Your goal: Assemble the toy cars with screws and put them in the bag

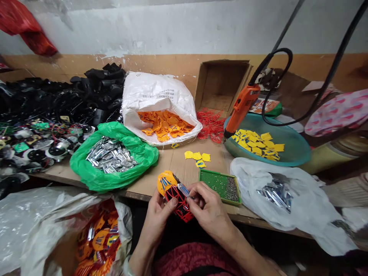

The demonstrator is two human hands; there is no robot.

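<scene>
Dark-red patterned clothing (189,260) nearest, six o'clock. Orange-and-black piece (176,194) held up at its twelve o'clock, between the hands, long axis eleven to five, orange end at eleven. Left hand (158,211) grips the eight o'clock side, thumb on top. Right hand (209,203), nearer the silver strip (183,189), pinches that strip's lower end along the piece's two o'clock edge; can't tell if seated.

We face a paint-chipped wall (172,30), whitish above, orange below, behind our cardboard-covered bench (169,159).
</scene>
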